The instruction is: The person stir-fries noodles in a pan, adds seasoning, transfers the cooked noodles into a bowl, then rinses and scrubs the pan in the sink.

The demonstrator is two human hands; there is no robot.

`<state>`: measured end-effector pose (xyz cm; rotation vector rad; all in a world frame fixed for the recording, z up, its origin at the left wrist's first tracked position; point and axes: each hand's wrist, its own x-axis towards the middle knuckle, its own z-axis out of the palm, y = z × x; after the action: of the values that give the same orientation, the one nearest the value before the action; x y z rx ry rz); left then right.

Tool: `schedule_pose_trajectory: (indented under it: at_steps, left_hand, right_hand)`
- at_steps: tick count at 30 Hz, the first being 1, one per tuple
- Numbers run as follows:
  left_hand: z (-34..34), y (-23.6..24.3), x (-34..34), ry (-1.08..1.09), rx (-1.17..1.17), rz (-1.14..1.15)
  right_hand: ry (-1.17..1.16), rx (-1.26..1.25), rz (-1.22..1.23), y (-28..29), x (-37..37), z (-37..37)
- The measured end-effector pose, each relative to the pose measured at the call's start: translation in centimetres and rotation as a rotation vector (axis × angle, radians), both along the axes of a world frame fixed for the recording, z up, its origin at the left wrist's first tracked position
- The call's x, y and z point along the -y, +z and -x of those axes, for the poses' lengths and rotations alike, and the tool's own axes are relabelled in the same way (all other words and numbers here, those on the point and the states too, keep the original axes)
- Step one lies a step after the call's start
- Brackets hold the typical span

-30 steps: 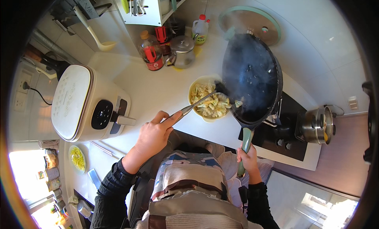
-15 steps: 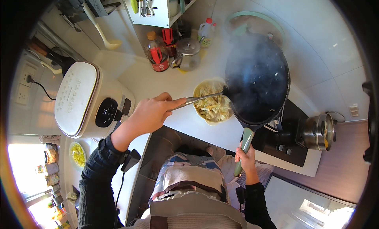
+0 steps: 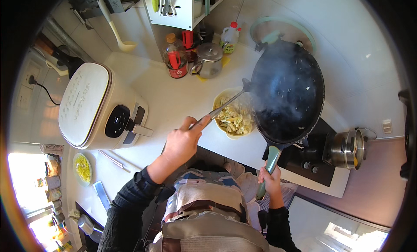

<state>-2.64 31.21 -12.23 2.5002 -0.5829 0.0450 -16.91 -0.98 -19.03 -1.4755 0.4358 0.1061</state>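
1. One pale yellow bowl (image 3: 235, 135) of cauliflower (image 3: 236, 119) stood on the bench (image 3: 169, 95).
2. At its two o'clock, a black wok (image 3: 292, 95) steamed, the right hand (image 3: 271, 180) clamped round its green handle (image 3: 273, 157).
3. At eight o'clock, the left hand (image 3: 182, 142) gripped a spatula (image 3: 226, 105).
4. At nine o'clock stood a white appliance (image 3: 84, 106).

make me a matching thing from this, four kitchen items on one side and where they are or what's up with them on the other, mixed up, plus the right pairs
Things
1. pan
2. spatula
3. bowl
4. metal pot

Places and states
A. at the right side of the cooktop
B. gripped in the left hand
C. black inside, handle held in the right hand
D. pale yellow, with cauliflower in it

Right pairs: 1-C, 2-B, 3-D, 4-A
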Motion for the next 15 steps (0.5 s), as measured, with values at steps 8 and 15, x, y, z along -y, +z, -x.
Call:
schedule_pose_trajectory:
  at_steps: [8, 15]
  left_hand:
    - [4.1, 0.8, -0.9, 0.013, -0.162, -0.007]
    - [3.0, -0.6, 0.7, 0.131, -0.032, -0.097]
  right_hand:
    - [0.013, 0.033, 0.155, -0.2, 0.6, 0.7]
    - [0.059, 0.048, 0.179, 0.2, -0.2, 1.0]
